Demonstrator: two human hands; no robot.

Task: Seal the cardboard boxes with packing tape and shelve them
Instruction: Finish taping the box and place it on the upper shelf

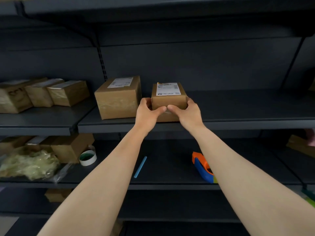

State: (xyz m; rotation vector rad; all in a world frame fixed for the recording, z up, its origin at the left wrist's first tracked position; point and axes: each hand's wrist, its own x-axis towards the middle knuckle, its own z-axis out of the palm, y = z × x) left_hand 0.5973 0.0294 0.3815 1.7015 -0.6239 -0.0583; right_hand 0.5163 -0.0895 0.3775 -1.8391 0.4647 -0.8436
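Small box (168, 99) sits at the shelf (238, 116) front edge, just right of a bigger box (117, 99). Left hand (148, 113) and right hand (189, 111) both grip its sides, thumbs on the front face. Looks light and stiff. Side-wall hold suits it; tape is likely slick.

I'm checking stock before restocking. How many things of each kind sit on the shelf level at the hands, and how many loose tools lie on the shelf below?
Cardboard boxes: 5 (held box, larger box beside it, three taped boxes at left)
Tape roll: 1
Tape dispenser: 1
Blue stick: 1
Total: 8
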